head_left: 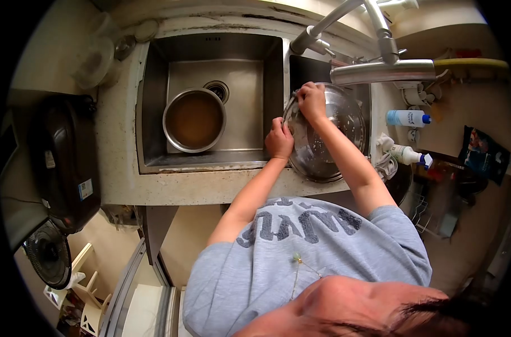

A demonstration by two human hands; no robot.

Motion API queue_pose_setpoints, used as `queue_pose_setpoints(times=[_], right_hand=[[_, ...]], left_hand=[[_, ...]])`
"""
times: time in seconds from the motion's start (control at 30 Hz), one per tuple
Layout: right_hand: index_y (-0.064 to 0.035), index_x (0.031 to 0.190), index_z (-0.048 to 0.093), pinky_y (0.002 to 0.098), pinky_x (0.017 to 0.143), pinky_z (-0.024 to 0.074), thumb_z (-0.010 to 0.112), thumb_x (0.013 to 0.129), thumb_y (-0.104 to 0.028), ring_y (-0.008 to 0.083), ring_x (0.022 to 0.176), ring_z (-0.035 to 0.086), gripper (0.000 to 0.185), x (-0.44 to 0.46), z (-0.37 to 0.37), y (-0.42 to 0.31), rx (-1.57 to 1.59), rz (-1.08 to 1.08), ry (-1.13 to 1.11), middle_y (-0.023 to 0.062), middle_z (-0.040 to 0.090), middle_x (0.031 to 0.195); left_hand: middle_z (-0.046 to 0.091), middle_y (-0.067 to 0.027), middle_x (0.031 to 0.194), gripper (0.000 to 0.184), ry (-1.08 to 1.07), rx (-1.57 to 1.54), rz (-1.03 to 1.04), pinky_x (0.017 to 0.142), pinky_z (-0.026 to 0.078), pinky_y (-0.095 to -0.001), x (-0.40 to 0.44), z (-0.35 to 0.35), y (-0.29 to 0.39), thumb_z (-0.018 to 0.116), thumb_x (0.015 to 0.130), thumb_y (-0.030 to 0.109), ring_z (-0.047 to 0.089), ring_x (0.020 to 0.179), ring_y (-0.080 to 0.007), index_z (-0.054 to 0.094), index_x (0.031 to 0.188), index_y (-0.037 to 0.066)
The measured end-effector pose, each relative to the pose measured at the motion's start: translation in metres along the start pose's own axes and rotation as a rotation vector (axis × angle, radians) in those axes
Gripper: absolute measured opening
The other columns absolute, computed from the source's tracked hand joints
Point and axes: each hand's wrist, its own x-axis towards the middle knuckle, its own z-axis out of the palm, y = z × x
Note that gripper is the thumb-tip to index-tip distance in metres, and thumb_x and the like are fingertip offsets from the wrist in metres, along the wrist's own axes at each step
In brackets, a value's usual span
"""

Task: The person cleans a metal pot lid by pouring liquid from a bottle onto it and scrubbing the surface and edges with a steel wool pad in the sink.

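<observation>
A wide, round metal lid or shallow pan (337,143), wet and shiny, lies over the right sink basin. My left hand (279,139) is closed on its left rim. Higher up, my right hand (312,103) pinches the upper left part of the same rim. Beneath the faucet (382,71) sits the top of this metal piece. In the left basin (244,112) a round metal pot (195,120) holds brownish liquid, beside the drain (217,90).
A blue-and-white bottle (404,118) and a spray bottle (407,154) lie to the right. A crumpled cloth (386,167) is near the counter's right edge. The stone counter rim (205,188) runs along the front. A black appliance (70,160) stands at the left.
</observation>
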Motion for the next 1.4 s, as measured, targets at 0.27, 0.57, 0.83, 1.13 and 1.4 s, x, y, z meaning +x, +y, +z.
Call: queue_pose_setpoints(times=[0.27, 0.57, 0.83, 1.13, 1.4], right_hand=[[-0.0073, 0.064, 0.063, 0.0419, 0.074, 0.0420, 0.067, 0.067, -0.004, 0.0302, 0.083, 0.053, 0.006, 0.008, 0.009, 0.016, -0.005, -0.030, 0.166, 0.0082, 0.062, 0.078], [-0.0059, 0.067, 0.061, 0.0426, 0.073, 0.0399, 0.060, 0.073, -0.004, 0.0341, 0.079, 0.051, 0.006, 0.013, 0.012, 0.020, -0.121, -0.012, 0.189, 0.0137, 0.059, 0.078], [-0.0093, 0.083, 0.067, 0.0413, 0.088, 0.0425, 0.064, 0.074, -0.013, 0.0320, 0.099, 0.049, 0.010, -0.053, -0.024, -0.028, 0.216, -0.101, -0.225, 0.0052, 0.060, 0.099], [-0.0100, 0.113, 0.059, 0.0431, 0.095, 0.0351, 0.064, 0.082, -0.019, 0.0274, 0.113, 0.045, 0.033, -0.107, -0.094, 0.000, 0.070, 0.113, 0.208, 0.0071, 0.055, 0.119], [-0.0101, 0.103, 0.055, 0.0402, 0.092, 0.0388, 0.064, 0.076, -0.011, 0.0307, 0.103, 0.046, 0.029, -0.136, -0.051, 0.034, 0.237, 0.203, 0.412, 0.0091, 0.051, 0.109]], left_hand=[[0.066, -0.0167, 0.089, 0.020, 0.012, -0.001, 0.006, 0.064, 0.047, -0.0487, 0.001, 0.000, 0.000, 0.053, 0.089, 0.021, 0.062, 0.078, -0.0403, 0.052, 0.105, 0.009], [0.066, -0.0169, 0.087, 0.019, 0.022, 0.013, 0.003, 0.063, 0.047, -0.0495, -0.002, 0.007, -0.003, 0.052, 0.089, 0.020, 0.062, 0.077, -0.0401, 0.051, 0.105, 0.010], [0.064, -0.0185, 0.080, 0.028, 0.013, -0.010, -0.023, 0.061, 0.044, -0.0508, -0.008, -0.004, 0.001, 0.051, 0.090, 0.031, 0.060, 0.073, -0.0414, 0.048, 0.106, 0.009], [0.043, -0.0142, 0.130, 0.042, -0.249, 0.196, 0.552, 0.099, 0.037, -0.0410, -0.002, -0.041, 0.055, 0.064, 0.083, 0.016, 0.041, 0.118, -0.0320, 0.053, 0.123, 0.008], [0.056, -0.0149, 0.118, 0.056, -0.808, 0.111, 0.994, 0.099, 0.040, -0.0396, 0.006, -0.025, 0.058, 0.057, 0.067, -0.010, 0.050, 0.115, -0.0340, 0.053, 0.121, 0.001]])
